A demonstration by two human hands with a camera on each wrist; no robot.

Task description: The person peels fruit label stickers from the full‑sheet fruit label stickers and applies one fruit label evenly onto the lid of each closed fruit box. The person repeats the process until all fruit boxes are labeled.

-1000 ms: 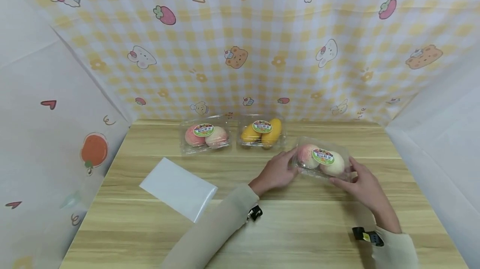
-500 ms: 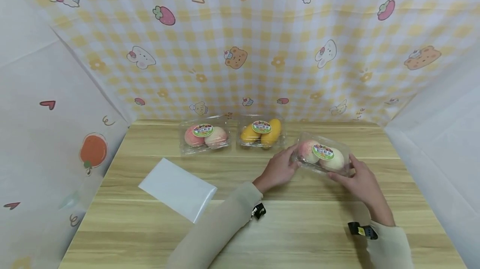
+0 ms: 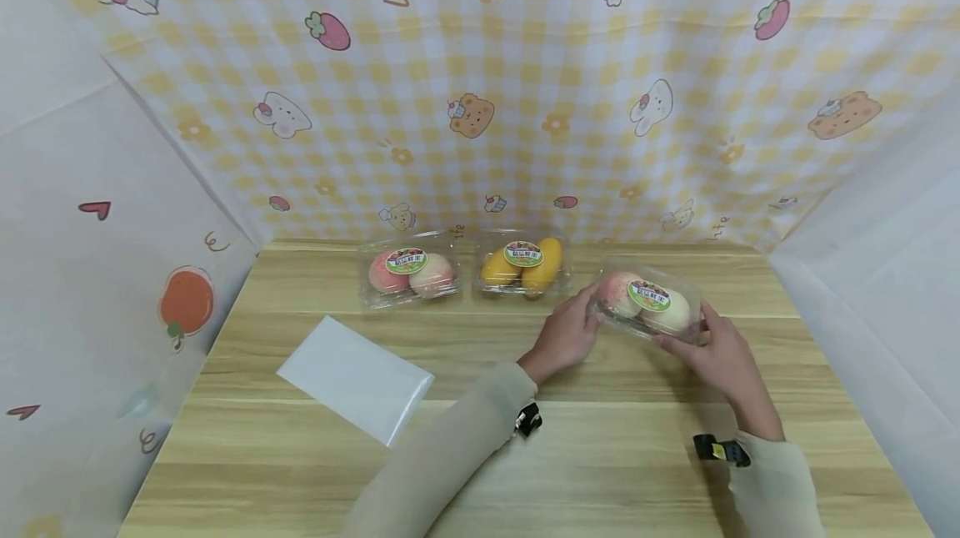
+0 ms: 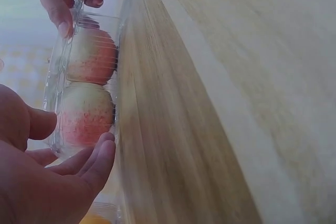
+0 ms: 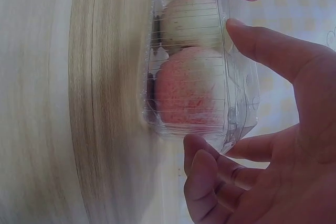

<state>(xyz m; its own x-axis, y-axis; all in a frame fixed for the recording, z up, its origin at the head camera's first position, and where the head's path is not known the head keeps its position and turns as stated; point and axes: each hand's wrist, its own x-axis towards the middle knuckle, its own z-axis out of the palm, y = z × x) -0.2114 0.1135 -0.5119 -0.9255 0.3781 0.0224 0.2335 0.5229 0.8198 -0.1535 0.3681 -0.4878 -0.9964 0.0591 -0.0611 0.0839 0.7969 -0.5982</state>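
Observation:
A clear plastic clamshell box (image 3: pixel 675 281) with two pinkish-white peaches (image 3: pixel 666 312) inside is held between both hands, at the right of the head view. On its lid is a green oval label (image 3: pixel 648 295). My left hand (image 3: pixel 562 339) grips the left end, thumb and fingers at the corner. At the opposite end my right hand (image 3: pixel 722 357) pinches the box, its thumb on the near side. In the right wrist view, the ridged wall (image 5: pixel 189 129) stands against the fingertips. The lid is closed. Whether the box touches the table cannot be told.
To the left along the backdrop stand a clear box of yellow mangoes (image 3: pixel 542 267) and another box of peaches (image 3: pixel 432 274). A flat white plastic bag (image 3: pixel 356 379) lies on the wooden table (image 3: pixel 600 471) at front left. A checkered cloth (image 3: pixel 517 163) hangs behind.
Both hands have shifted the peach box slightly away from me, toward the backdrop. The other two boxes and the white bag stay where they were.

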